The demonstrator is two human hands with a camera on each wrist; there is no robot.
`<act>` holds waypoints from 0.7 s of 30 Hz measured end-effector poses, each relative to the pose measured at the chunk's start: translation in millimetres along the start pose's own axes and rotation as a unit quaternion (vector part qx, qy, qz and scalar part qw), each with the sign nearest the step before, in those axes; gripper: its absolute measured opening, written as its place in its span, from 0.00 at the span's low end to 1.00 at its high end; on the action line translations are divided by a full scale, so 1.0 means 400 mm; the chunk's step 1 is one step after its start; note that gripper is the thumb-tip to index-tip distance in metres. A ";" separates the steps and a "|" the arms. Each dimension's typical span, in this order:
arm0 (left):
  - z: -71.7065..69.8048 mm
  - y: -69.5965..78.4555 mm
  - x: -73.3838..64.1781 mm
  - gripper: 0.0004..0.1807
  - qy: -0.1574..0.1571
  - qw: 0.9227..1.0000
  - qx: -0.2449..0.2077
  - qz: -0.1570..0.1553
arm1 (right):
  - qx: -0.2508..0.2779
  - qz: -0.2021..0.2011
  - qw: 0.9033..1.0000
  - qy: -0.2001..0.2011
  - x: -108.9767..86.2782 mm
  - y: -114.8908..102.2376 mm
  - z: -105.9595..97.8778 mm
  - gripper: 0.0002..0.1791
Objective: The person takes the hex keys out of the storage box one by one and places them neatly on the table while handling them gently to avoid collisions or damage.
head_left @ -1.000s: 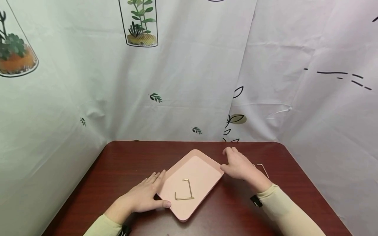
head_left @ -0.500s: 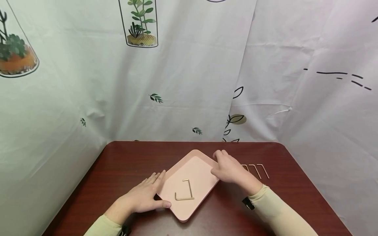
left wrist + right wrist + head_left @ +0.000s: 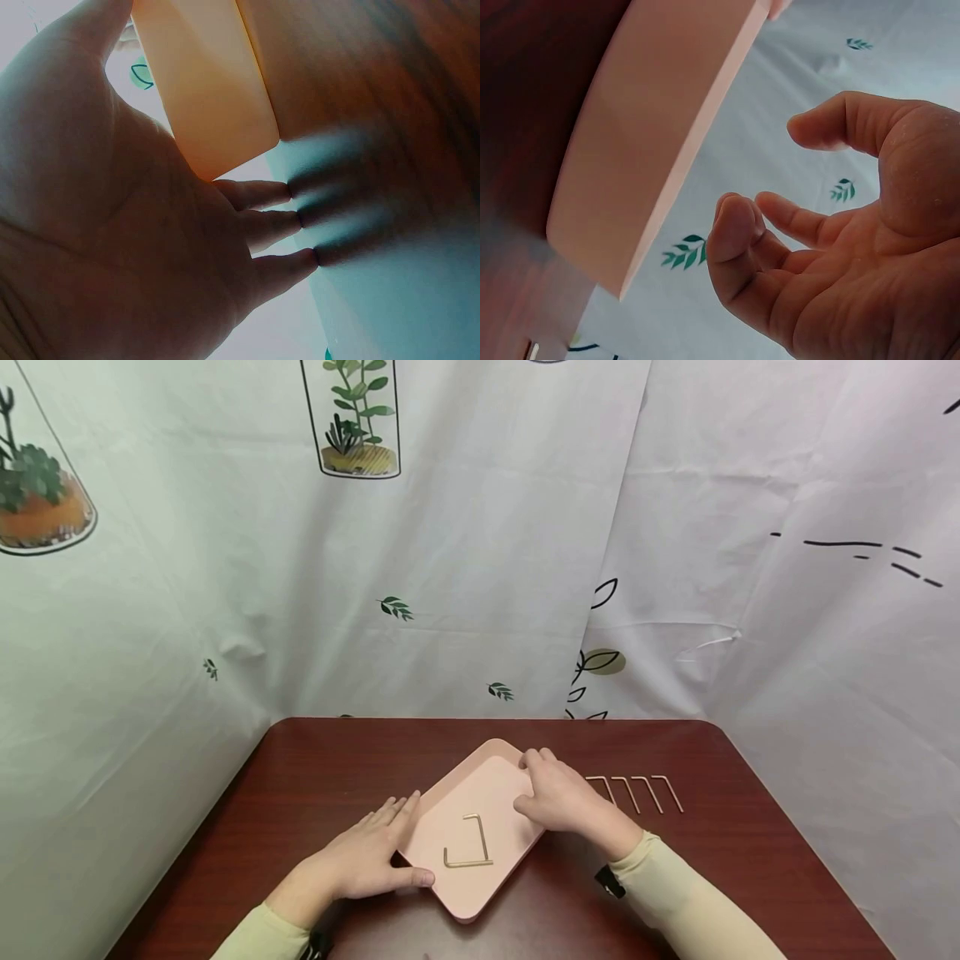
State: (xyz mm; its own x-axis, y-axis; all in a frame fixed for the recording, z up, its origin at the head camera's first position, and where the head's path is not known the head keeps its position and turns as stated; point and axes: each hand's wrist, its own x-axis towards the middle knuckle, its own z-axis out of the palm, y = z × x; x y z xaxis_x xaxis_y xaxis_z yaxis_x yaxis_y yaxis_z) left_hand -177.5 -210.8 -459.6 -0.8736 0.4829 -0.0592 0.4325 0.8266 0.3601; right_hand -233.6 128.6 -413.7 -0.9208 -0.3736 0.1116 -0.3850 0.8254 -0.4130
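A pink tray lies at an angle on the table. Two brass-coloured hex keys lie in its near half, their ends meeting at a corner. My left hand rests at the tray's left edge, thumb over the rim; in the left wrist view its straight fingers reach the table. Over the tray's right side hovers my right hand. The right wrist view shows that hand with thumb and fingers apart, loosely bent, nothing between them, above the tray's wall.
Several more hex keys lie in a row on the dark red table, right of the tray; the right forearm passes in front of them. A white patterned cloth hangs behind the table and at both sides.
My right hand has moved left, from beside the tray's right corner to over the tray, and more of the hex key row shows behind it. The left hand and the tray have stayed still.
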 end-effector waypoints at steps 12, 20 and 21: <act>0.000 0.001 0.002 0.70 -0.001 1.000 -0.003 -0.001 | 0.008 -0.009 1.000 -0.008 0.002 -0.025 0.032 0.29; -0.001 0.001 0.000 0.71 0.000 1.000 -0.002 0.000 | -0.018 -0.032 0.999 0.007 0.001 -0.044 0.049 0.27; -0.001 0.001 0.000 0.71 0.001 1.000 -0.001 -0.001 | -0.019 -0.034 0.999 0.006 0.001 -0.048 0.051 0.27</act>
State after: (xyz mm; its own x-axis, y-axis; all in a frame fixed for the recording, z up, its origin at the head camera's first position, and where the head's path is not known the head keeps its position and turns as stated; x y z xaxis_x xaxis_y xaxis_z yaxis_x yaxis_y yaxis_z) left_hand -177.4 -210.4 -459.1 -0.8745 0.4815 -0.0587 0.4309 0.8267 0.3617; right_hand -225.3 104.1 -424.3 -0.8929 -0.4245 0.1498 -0.4488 0.8136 -0.3695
